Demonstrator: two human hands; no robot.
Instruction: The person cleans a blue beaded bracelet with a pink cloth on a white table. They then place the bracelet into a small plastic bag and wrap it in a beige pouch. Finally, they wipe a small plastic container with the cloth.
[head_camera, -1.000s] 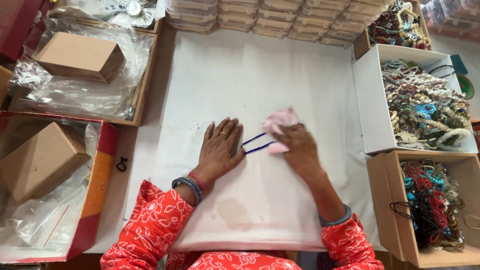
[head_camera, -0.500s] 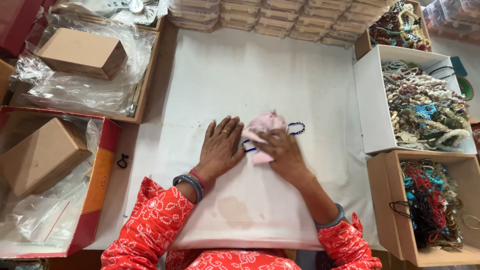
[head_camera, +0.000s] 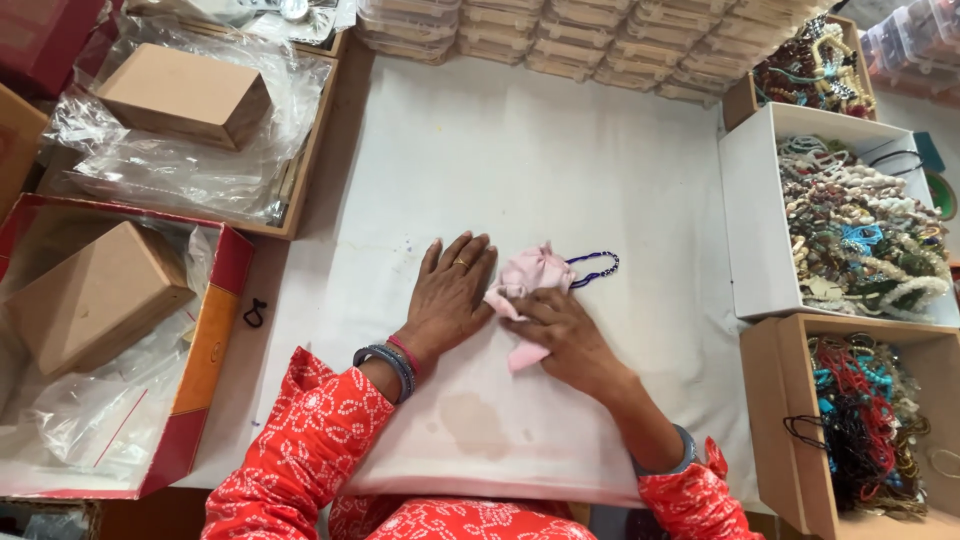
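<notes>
The left hand (head_camera: 450, 300) lies flat, fingers spread, on the white bench (head_camera: 560, 170). The right hand (head_camera: 565, 335) presses pink paper (head_camera: 530, 285) over a blue bead necklace (head_camera: 597, 270), mid-wrap. More folding seems needed.

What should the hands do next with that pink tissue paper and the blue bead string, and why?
Probably fold the loose pink tissue paper over the dark blue bead string, since a loop of it pokes out at the paper's right edge. The left hand lies flat beside the paper, and the right hand presses on it.
</notes>
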